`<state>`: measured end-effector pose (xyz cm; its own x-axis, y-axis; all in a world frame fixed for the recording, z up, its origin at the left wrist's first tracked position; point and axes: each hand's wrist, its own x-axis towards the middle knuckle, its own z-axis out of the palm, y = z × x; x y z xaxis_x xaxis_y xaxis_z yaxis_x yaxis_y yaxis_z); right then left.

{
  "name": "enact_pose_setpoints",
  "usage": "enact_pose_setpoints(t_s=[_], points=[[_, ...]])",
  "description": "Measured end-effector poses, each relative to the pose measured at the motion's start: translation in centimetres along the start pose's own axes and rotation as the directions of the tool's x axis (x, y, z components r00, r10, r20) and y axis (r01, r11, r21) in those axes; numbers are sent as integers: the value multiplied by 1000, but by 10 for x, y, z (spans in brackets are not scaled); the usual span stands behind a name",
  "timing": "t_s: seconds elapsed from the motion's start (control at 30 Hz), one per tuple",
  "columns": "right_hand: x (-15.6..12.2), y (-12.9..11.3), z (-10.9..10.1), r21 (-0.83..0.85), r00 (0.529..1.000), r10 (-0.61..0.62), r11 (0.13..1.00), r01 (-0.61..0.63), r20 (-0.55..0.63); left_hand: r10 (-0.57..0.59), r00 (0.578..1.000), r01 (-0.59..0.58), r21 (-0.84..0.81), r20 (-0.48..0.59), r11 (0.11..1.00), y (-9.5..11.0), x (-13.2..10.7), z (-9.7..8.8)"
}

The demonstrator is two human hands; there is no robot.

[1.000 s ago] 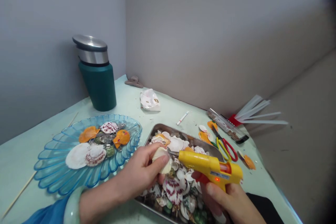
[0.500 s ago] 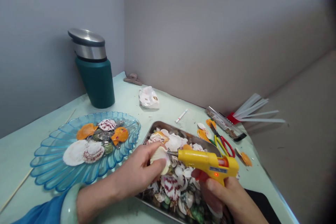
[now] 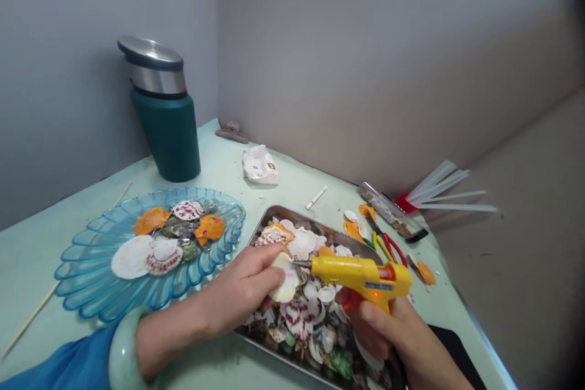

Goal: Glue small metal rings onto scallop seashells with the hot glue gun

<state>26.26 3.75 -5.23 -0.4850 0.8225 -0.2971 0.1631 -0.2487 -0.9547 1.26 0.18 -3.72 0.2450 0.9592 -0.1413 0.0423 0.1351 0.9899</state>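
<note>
The left hand (image 3: 244,283) pinches a pale shell (image 3: 286,283) above a metal tray (image 3: 339,237) of mixed shells (image 3: 299,319). The right hand (image 3: 395,330) grips a yellow glue gun (image 3: 345,271), its nozzle (image 3: 303,264) at the shell's edge. A blue dish (image 3: 85,274) sits leftward on the desk (image 3: 214,359).

I hold a pale, fan-shaped shell (image 3: 286,283) tilted at the metal nozzle (image 3: 303,264) of my yellow glue gun (image 3: 345,270), nearly level, its orange-red light (image 3: 375,294) glowing.
</note>
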Motion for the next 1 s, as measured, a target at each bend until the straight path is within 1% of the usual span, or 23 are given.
enact_pose_setpoints(t_s=[0.1, 0.17, 0.3, 0.47, 0.57, 0.67, 0.8, 0.9, 1.0], points=[[-1, -1, -3, -9, 999, 0, 1000, 0, 53, -8, 1000, 8, -27, -2, 1000, 0, 0, 0], [-2, -2, -4, -14, 998, 2, 1000, -1, 66, -1, 1000, 1, -19, -8, 1000, 1, -1, 0], [-2, -4, -4, 15, 999, -5, 1000, 4, 38, -5, 1000, 4, 28, 5, 1000, 3, 0, 0], [0, -3, -7, 32, 996, 9, 999, -12, 90, 5, 1000, -6, 68, 11, 998, 1, 0, 0], [0, -3, -10, -2, 996, 6, 1000, -5, 86, -1, 1000, 0, 69, 21, 998, -1, 0, 0], [0, -4, -9, 17, 996, -10, 1000, 9, 85, -1, 999, -3, 96, 45, 995, -2, 1, 0], [-2, -5, -9, 29, 997, 12, 999, -14, 81, 2, 1000, -3, 61, 6, 998, -1, 1, -1], [-1, -3, -12, 18, 998, 21, 1000, -23, 67, -16, 1000, 15, 69, 20, 998, 0, 1, -1], [-1, -2, -14, 14, 996, 14, 1000, -15, 84, -15, 1000, 13, 95, 19, 995, 1, 2, 0]])
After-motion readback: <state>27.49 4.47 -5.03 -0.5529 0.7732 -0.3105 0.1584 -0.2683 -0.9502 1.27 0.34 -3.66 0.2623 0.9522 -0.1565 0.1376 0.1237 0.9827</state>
